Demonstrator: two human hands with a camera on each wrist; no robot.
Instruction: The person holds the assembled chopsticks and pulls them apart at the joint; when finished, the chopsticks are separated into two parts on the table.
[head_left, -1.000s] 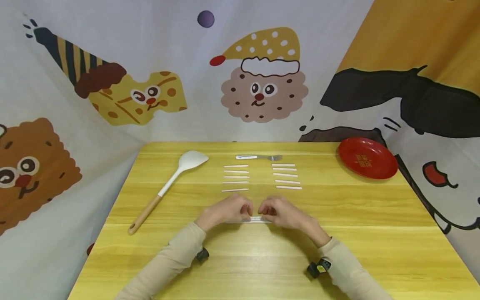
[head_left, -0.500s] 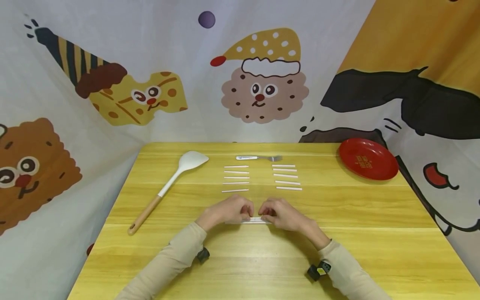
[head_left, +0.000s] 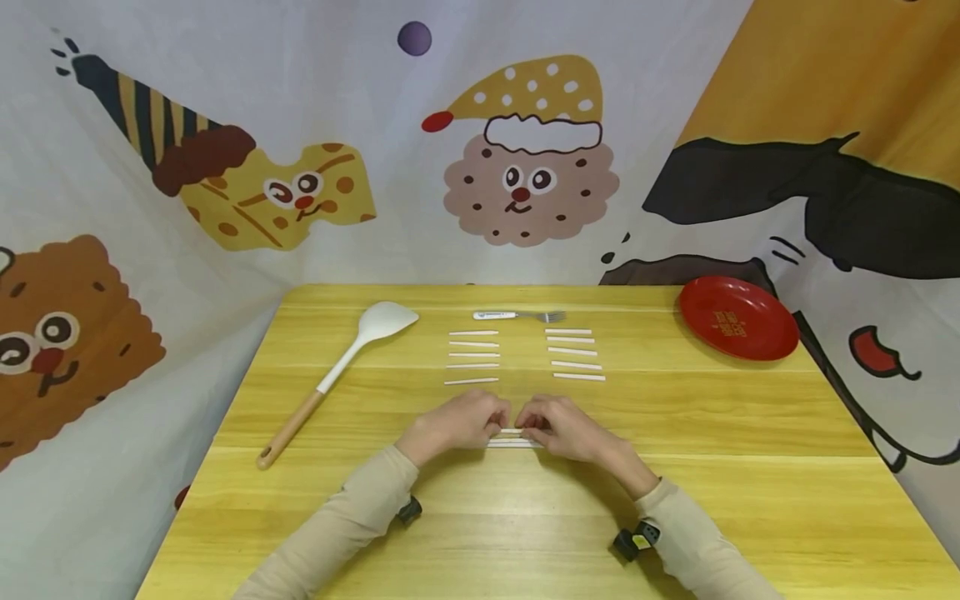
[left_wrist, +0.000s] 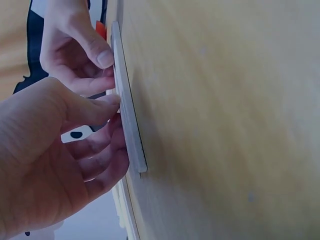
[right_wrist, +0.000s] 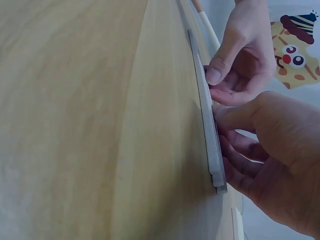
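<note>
Both hands meet near the middle of the table. A thin white stick (head_left: 512,431) lies lengthwise between them. My left hand (head_left: 474,418) pinches it from the left, thumb and fingers curled, and my right hand (head_left: 561,427) pinches it from the right. Just nearer to me, more white sticks (head_left: 515,444) lie side by side on the table, their ends partly hidden by the hands. Seen from the left wrist, a long flat stick (left_wrist: 131,120) runs beside the fingertips. The right wrist view shows such sticks (right_wrist: 209,120) close together beside the thumbs.
Beyond the hands lie two columns of short white sticks, left (head_left: 472,355) and right (head_left: 572,350). A fork (head_left: 519,316) lies behind them. On the left is a white spatula (head_left: 337,367) with a wooden handle; a red plate (head_left: 738,321) sits at the back right corner.
The stick between the hands has shifted slightly away from me, opening a gap to the sticks lying nearer. My left hand has edged a little to the right.
</note>
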